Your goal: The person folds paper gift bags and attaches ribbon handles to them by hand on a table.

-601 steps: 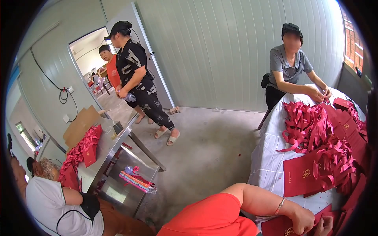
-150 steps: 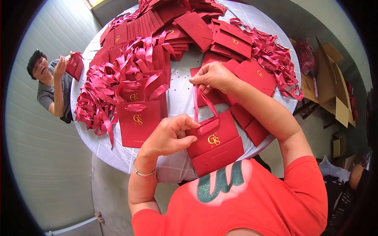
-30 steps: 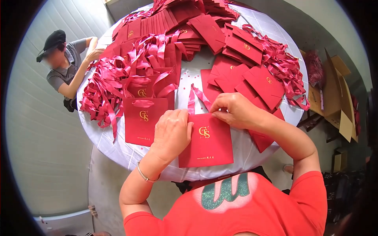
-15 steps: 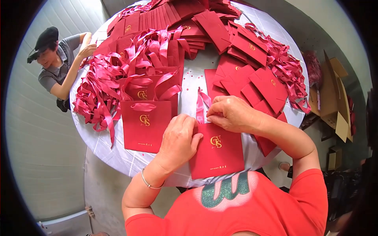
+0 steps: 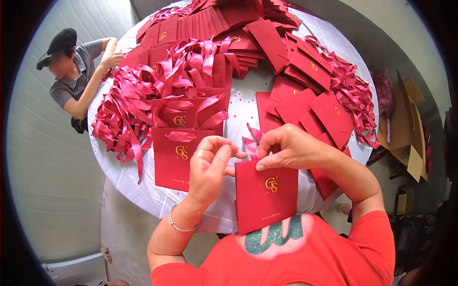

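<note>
A red paper gift bag (image 5: 266, 202) with a gold monogram hangs over the table's near edge, close to my chest. My right hand (image 5: 291, 147) pinches its top edge, thumb on the front panel and fingers behind. Pink ribbon (image 5: 250, 148) sticks up behind the bag's top, between my hands. My left hand (image 5: 210, 167) is beside the bag's upper left corner, its fingers loosely bent and apart, with nothing visibly gripped. Another red bag with a ribbon handle (image 5: 172, 155) lies left of it, partly behind my left hand.
Loose pink ribbons (image 5: 126, 102) are heaped at left, with more ribbons (image 5: 353, 90) at right. Stacked red bags (image 5: 200, 26) fill the far side; flat red bags (image 5: 329, 117) overlap at right. A co-worker (image 5: 78, 71) leans on the table's left edge. An opened cardboard box (image 5: 408, 128) stands right.
My left hand has lifted off the bag's left side and loosened its fingers. My right hand now grips the top edge, and the bag has tilted and come slightly nearer me.
</note>
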Action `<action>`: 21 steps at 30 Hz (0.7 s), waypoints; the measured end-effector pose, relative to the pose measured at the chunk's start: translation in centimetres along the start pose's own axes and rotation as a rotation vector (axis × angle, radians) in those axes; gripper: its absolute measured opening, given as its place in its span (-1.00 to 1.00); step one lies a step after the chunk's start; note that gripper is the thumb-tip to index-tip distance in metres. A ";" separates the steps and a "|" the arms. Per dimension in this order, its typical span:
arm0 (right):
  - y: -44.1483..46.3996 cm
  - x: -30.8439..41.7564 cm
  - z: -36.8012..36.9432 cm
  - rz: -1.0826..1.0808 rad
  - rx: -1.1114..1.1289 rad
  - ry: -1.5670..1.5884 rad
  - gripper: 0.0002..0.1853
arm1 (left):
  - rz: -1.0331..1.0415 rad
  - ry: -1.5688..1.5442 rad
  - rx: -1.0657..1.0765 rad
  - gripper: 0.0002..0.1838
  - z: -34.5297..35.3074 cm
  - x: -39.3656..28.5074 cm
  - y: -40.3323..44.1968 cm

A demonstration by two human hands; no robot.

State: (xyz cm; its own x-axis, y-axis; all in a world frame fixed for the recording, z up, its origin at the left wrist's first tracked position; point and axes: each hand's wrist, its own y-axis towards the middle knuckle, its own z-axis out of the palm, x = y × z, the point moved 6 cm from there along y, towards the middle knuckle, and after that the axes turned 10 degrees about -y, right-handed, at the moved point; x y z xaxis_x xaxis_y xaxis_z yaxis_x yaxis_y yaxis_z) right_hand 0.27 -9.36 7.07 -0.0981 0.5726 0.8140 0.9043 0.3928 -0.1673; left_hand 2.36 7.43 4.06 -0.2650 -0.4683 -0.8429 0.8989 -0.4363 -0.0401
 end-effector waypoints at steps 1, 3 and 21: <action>-0.1 0.2 -0.6 0.000 0.004 0.094 -0.80 | -0.008 -0.111 0.025 -0.88 -0.4 0.3 0.3; -0.2 1.0 -1.7 -0.083 -0.032 0.315 -0.82 | -0.040 -0.173 0.056 -0.82 -0.9 0.3 0.3; -4.0 -5.5 -4.6 -0.084 -0.372 0.721 -0.63 | -0.157 -0.019 0.033 -0.56 0.1 2.7 0.6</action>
State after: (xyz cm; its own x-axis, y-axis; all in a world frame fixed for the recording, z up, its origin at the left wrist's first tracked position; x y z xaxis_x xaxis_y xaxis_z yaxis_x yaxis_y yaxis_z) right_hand -0.86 -17.41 5.86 0.0053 -0.1021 0.9948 0.9970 0.0768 0.0026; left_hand 2.14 5.89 1.84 -0.4081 -0.4071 -0.8171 0.8340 -0.5303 -0.1523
